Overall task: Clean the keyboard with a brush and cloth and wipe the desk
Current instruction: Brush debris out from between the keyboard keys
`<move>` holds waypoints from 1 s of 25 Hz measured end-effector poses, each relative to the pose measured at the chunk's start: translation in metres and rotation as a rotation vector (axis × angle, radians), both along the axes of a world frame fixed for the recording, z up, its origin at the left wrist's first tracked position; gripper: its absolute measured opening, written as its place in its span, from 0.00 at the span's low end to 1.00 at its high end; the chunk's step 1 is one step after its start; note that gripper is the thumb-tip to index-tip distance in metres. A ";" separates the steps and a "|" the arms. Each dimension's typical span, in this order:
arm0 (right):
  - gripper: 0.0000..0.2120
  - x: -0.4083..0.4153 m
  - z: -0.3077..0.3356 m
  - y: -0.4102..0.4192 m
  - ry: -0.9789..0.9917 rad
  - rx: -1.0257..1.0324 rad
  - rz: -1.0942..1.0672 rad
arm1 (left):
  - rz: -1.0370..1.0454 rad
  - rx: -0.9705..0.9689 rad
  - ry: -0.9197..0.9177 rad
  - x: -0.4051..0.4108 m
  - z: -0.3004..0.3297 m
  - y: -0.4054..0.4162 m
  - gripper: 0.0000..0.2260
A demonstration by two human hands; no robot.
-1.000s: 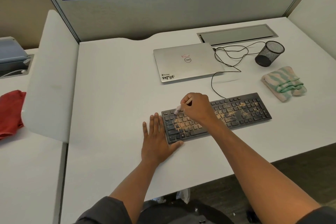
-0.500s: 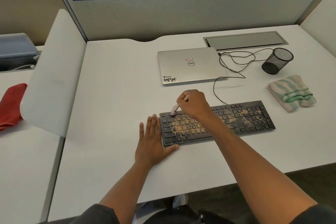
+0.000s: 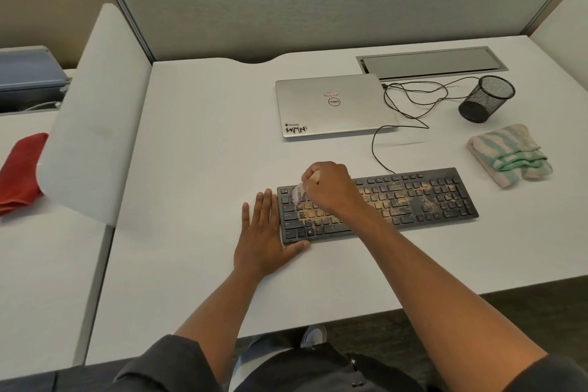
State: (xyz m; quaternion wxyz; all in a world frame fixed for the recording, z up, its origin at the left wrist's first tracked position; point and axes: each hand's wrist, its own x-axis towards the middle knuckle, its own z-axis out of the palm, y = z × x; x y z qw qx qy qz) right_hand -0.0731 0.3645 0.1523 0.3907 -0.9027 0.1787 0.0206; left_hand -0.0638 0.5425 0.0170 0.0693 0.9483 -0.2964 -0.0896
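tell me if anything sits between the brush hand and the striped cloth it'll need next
Only the keyboard itself, flat on the desk between the right hand and the striped cloth. Nothing upright stands between them; the mesh cup and cable sit farther back.

The worktop (image 3: 197, 169) is showing a smooth matt white finish; the keyboard (image 3: 423, 197) is looking like black matt plastic under gritty tan dust, the laptop (image 3: 334, 108) like brushed silver metal, the far-right cup (image 3: 486, 99) like black wire mesh, the striped cloth (image 3: 509, 153) like soft terry
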 end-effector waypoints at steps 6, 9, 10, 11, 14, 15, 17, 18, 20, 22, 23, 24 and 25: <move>0.06 0.000 0.004 0.000 0.017 -0.052 0.064 | 0.009 -0.008 -0.002 0.000 -0.001 0.000 0.53; 0.05 -0.004 0.000 0.006 0.012 -0.064 0.114 | 0.004 -0.013 -0.004 0.000 0.000 0.001 0.52; 0.05 -0.006 -0.001 0.006 0.029 -0.079 0.129 | 0.006 -0.021 -0.002 -0.001 0.001 0.000 0.52; 0.06 -0.007 -0.001 0.005 0.050 -0.099 0.146 | 0.010 -0.023 -0.001 -0.001 0.001 0.000 0.52; 0.06 -0.005 0.002 0.003 0.056 -0.153 0.153 | 0.013 -0.014 -0.008 -0.001 0.002 0.001 0.52; 0.05 -0.004 0.002 0.004 0.027 -0.144 0.135 | 0.012 -0.014 -0.009 -0.001 0.002 0.001 0.52; 0.03 -0.005 -0.001 0.007 -0.011 -0.108 0.103 | 0.013 -0.013 -0.007 -0.001 0.001 0.001 0.52; 0.02 -0.008 -0.003 0.009 -0.009 -0.102 0.101 | 0.012 -0.011 -0.009 -0.001 0.000 0.001 0.53; 0.02 -0.014 -0.005 0.008 0.020 -0.108 0.114 | 0.013 -0.009 -0.013 -0.001 0.000 0.000 0.53; 0.04 -0.017 -0.002 0.003 0.051 -0.127 0.121 | 0.016 -0.017 -0.014 -0.001 -0.001 0.001 0.53; 0.04 -0.017 0.000 0.001 0.052 -0.133 0.113 | 0.016 -0.019 -0.016 -0.001 -0.001 0.001 0.53; 0.04 -0.017 0.001 0.000 0.038 -0.122 0.095 | 0.013 -0.018 -0.016 -0.001 -0.001 0.001 0.52; 0.03 -0.017 0.001 0.001 0.014 -0.100 0.077 | 0.010 -0.013 -0.013 -0.001 0.000 0.001 0.52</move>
